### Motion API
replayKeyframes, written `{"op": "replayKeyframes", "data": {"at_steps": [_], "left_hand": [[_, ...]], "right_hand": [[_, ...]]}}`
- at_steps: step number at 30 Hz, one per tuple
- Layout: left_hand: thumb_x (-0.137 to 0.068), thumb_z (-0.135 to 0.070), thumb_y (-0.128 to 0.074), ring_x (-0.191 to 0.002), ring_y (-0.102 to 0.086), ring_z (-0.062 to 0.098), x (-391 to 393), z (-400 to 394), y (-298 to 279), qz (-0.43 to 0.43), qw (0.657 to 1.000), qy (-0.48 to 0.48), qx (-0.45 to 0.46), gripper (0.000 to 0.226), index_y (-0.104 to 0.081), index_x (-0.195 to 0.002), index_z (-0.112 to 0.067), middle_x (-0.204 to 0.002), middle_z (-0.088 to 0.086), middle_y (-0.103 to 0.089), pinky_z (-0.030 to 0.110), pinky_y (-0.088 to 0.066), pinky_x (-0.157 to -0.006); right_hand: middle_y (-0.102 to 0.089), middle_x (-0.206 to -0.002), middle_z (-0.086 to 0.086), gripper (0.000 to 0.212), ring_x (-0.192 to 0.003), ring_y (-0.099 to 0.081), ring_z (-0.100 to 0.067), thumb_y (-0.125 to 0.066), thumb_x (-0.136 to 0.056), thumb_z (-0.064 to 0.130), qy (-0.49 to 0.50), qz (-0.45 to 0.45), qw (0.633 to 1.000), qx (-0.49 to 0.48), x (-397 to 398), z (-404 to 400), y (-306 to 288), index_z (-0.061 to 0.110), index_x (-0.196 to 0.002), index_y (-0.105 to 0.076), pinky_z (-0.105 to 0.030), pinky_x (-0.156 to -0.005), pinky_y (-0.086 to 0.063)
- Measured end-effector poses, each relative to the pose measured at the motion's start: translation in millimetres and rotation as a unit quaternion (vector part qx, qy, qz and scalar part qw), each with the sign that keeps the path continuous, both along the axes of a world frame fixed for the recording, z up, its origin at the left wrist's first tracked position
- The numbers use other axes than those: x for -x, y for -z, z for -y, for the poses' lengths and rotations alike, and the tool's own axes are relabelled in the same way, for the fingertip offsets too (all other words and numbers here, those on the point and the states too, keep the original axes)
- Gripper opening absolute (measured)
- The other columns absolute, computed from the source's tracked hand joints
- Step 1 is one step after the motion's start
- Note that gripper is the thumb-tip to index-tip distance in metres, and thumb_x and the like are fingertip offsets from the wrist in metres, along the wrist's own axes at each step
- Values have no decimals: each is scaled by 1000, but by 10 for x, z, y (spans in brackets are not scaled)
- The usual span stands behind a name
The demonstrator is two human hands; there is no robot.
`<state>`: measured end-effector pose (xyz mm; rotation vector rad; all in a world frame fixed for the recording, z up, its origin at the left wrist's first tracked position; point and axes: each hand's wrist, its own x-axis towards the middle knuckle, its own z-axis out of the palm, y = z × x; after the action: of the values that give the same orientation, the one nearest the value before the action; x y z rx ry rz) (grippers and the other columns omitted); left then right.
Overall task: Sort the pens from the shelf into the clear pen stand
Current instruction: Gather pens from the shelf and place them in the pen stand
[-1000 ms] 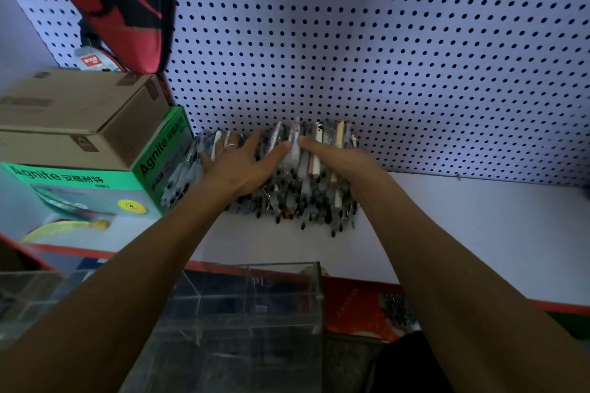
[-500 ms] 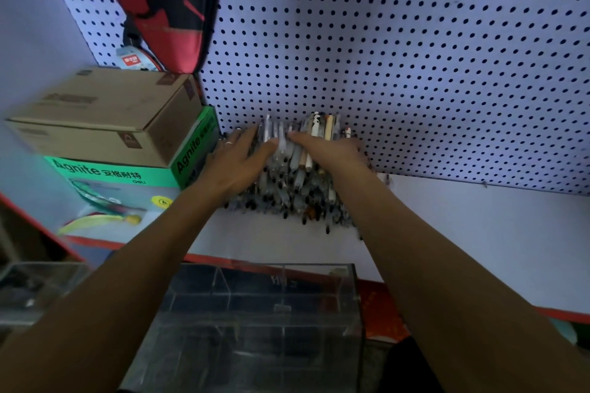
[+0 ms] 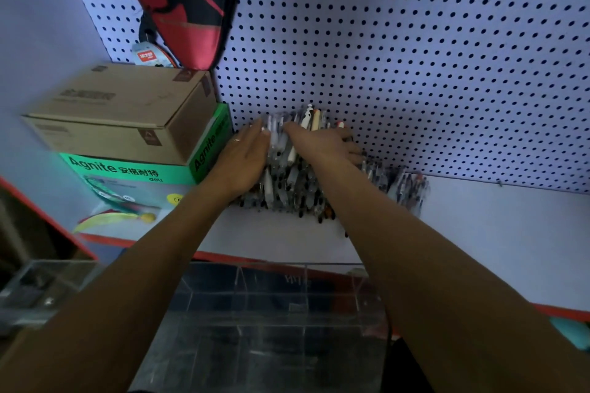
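Observation:
A heap of pens (image 3: pixel 287 182) lies on the white shelf (image 3: pixel 495 233) against the pegboard. My left hand (image 3: pixel 242 159) presses flat against the heap's left side with straight fingers. My right hand (image 3: pixel 325 145) reaches over the top, thumb and curled fingers wrapped round a bundle of pens whose ends stick up behind it. A smaller bunch of pens (image 3: pixel 407 188) lies apart to the right. The clear pen stand (image 3: pixel 236 277), split into compartments, stands below the shelf edge between my forearms.
A cardboard box (image 3: pixel 121 112) sits on a green Agnite box (image 3: pixel 127 169) just left of the heap. A red racket cover (image 3: pixel 191 3) hangs on the pegboard (image 3: pixel 415 57). Another clear box (image 3: pixel 41 284) stands at lower left.
My hands have drawn closer together on the heap, squeezing it narrower. The right hand now curls over a bundle, and a small bunch of pens lies apart at the right.

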<state>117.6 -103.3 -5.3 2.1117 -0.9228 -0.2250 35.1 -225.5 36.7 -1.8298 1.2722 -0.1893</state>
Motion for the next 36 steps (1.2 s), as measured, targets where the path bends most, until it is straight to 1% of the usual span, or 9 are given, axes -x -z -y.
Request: {"op": "replayKeyframes", "data": {"at_steps": [2, 5, 11, 18, 22, 25, 30, 33, 36], "left_hand": [[-91, -75, -11, -143, -30, 17, -33, -19, 59, 12, 1000, -6, 15, 78, -32, -151, -30, -156, -1, -34, 45, -26, -118], [-101, -51, -35, -124, -48, 24, 17, -78, 83, 76, 995, -36, 61, 54, -47, -139, -15, -136, 12, -52, 35, -40, -102], [-90, -17, -62, -77, -44, 15, 37, -160, 90, 183, 976, -73, 95, 10, -57, -89, -8, -88, 10, -52, 27, -28, -63], [-88, -14, -54, -82, -54, 28, 157, -252, -4, 177, 983, -20, 53, 23, -72, -93, 0, -88, 19, -61, 32, -42, -70], [-83, -30, -45, -101, -48, 12, 241, -346, -40, 88, 995, 44, 13, 41, -66, -111, -9, -115, 4, -54, 21, -33, -82], [-86, -54, -44, -89, -54, 15, 264, -334, -61, 73, 997, 37, 16, 47, -66, -97, -13, -101, 4, -58, 28, -40, -74], [-82, -48, -73, -103, -53, 12, 283, -299, -99, 55, 998, -29, 4, 60, -51, -126, -15, -116, -2, -55, 25, -42, -82], [-78, -34, -80, -111, -51, 9, 325, -350, -84, 48, 998, -7, 40, 67, -40, -129, -17, -123, -3, -53, 26, -45, -92], [-72, -45, -81, -121, -46, 9, 347, -437, -81, 61, 997, 41, 23, 81, -38, -138, -26, -136, -2, -46, 27, -42, -100]], "right_hand": [[10, -160, -27, 132, -147, 9, -47, -60, -71, 79, -2, 1, 1000, 3, -7, 2, 33, 5, -153, 13, -66, -115, -4], [7, -160, -27, 131, -147, 7, -48, -59, -70, 81, -6, -6, 1000, 13, 26, 22, 65, 6, -154, 10, -66, -115, -4], [4, -161, -26, 129, -147, 5, -47, -60, -71, 79, -5, -5, 1000, 23, 54, 26, 67, 8, -154, 8, -66, -115, -6], [3, -161, -25, 129, -147, 6, -47, -61, -71, 79, -6, 5, 1000, 25, 67, 38, 108, 8, -154, 7, -66, -115, -6], [1, -161, -25, 129, -147, 4, -47, -61, -70, 79, -2, 4, 1000, 29, 63, 44, 107, 8, -154, 5, -66, -115, -6], [1, -161, -25, 129, -147, 3, -47, -61, -70, 79, 0, 4, 999, 33, 63, 45, 117, 8, -154, 5, -66, -115, -7], [2, -161, -24, 129, -147, 4, -47, -61, -69, 80, -3, 8, 999, 31, 69, 70, 139, 9, -155, 5, -66, -115, -6], [2, -161, -24, 128, -147, 3, -47, -60, -70, 80, -4, 6, 999, 31, 75, 72, 147, 9, -155, 5, -66, -115, -6], [0, -161, -23, 127, -147, 3, -48, -59, -70, 81, -4, 6, 999, 34, 74, 71, 154, 10, -155, 3, -67, -114, -7]]}}
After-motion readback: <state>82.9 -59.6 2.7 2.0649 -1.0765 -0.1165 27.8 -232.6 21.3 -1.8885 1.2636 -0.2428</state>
